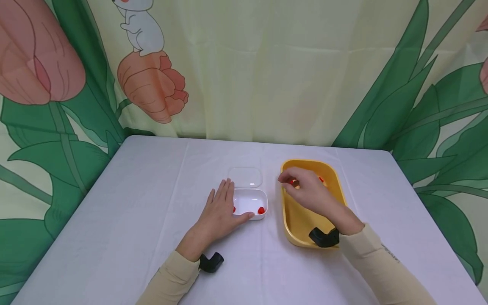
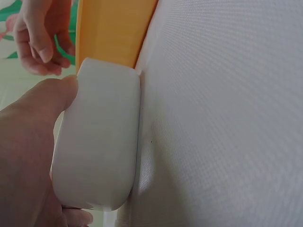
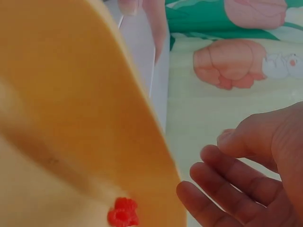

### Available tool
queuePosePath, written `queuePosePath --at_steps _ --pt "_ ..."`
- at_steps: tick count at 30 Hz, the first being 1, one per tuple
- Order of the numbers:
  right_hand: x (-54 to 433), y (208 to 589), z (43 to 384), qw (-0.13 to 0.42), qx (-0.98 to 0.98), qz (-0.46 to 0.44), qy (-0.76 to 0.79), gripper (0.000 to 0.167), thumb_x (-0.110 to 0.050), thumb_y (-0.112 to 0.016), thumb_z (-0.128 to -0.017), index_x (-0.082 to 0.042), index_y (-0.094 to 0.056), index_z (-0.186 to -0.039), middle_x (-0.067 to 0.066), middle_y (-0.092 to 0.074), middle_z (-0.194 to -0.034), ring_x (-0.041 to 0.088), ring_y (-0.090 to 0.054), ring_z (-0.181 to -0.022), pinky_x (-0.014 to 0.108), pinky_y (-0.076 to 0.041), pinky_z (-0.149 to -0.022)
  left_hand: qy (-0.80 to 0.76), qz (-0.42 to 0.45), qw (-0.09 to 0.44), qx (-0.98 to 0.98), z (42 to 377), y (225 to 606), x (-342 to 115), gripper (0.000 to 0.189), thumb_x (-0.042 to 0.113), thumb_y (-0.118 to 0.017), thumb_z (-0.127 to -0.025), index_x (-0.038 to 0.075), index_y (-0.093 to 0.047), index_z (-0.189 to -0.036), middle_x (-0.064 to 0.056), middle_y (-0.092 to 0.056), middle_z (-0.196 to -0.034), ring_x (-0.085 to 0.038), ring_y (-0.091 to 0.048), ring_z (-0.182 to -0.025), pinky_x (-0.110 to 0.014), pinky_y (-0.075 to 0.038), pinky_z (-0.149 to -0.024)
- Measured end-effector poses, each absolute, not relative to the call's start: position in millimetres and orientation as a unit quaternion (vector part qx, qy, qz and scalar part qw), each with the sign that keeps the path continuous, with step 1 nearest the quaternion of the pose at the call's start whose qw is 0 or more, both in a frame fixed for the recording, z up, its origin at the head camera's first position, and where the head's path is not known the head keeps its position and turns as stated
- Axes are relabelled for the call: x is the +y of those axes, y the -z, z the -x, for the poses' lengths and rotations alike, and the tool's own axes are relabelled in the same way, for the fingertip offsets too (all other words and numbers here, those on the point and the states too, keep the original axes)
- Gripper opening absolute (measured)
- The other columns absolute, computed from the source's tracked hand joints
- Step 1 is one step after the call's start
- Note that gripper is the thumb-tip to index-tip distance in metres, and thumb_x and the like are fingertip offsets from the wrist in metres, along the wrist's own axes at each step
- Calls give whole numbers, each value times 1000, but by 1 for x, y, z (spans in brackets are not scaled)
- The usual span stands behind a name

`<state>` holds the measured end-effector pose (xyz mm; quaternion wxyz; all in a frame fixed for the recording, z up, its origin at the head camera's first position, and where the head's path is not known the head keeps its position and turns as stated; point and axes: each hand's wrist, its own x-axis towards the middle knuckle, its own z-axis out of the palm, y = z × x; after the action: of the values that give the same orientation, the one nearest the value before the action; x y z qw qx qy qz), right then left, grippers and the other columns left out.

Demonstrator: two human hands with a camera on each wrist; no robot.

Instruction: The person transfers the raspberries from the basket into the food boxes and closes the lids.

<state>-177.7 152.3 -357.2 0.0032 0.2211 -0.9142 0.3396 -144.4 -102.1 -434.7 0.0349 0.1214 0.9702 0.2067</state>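
My left hand [image 1: 219, 214] rests against the left and near sides of a small white box [image 1: 249, 197], its fingers straight and its thumb along the near rim. Two raspberries show inside the box, one at the right [image 1: 261, 210] and one partly hidden by the fingers. Over the left rim of a yellow basin [image 1: 305, 226] hovers my right hand [image 1: 306, 188], fingers loosely bent, nothing visible between them. Red pieces lie in the basin's far part, partly covered by this hand; the right wrist view shows one as a raspberry [image 3: 123, 213].
A clear lid [image 1: 245, 177] lies flat just beyond the white box. The basin stands to the right of the box on a white-covered table [image 1: 160, 182]. Behind the table hangs a curtain [image 1: 259, 76] printed with flowers and a rabbit.
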Motion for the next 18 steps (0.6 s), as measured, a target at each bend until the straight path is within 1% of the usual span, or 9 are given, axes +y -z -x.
queuePosePath --at_steps 5,9,14,18 --pt "162 362 179 6 -919 -219 -328 15 -1 -61 -91 -5 -70 -103 6 -71 -97 19 -64 -90 43 -57 -83 -205 -122 32 971 144 435 -102 109 74 -56 -84 2 -19 -157 -15 -19 -165 -31 -12 -155 -57 -15 -123" --pt "168 365 180 0 -922 -219 -321 14 -1 -62 -91 -4 -69 -102 6 -71 -98 19 -63 -91 43 -57 -83 -206 -119 37 971 144 436 -103 110 75 -54 -83 4 -17 -158 -13 -17 -166 -29 -10 -156 -56 -13 -124" --pt "177 368 180 -8 -927 -215 -307 13 1 -63 -90 -2 -69 -101 11 -70 -99 22 -63 -91 46 -57 -82 -207 -118 39 971 145 437 -103 110 76 -53 -83 4 -16 -158 -13 -16 -166 -29 -10 -156 -55 -12 -124" --pt "185 370 180 -21 -934 -204 -293 15 0 -64 -90 -1 -69 -104 14 -70 -101 26 -63 -93 49 -56 -84 -206 -118 38 971 145 437 -104 110 76 -54 -83 4 -17 -158 -13 -17 -166 -29 -10 -156 -55 -12 -124"
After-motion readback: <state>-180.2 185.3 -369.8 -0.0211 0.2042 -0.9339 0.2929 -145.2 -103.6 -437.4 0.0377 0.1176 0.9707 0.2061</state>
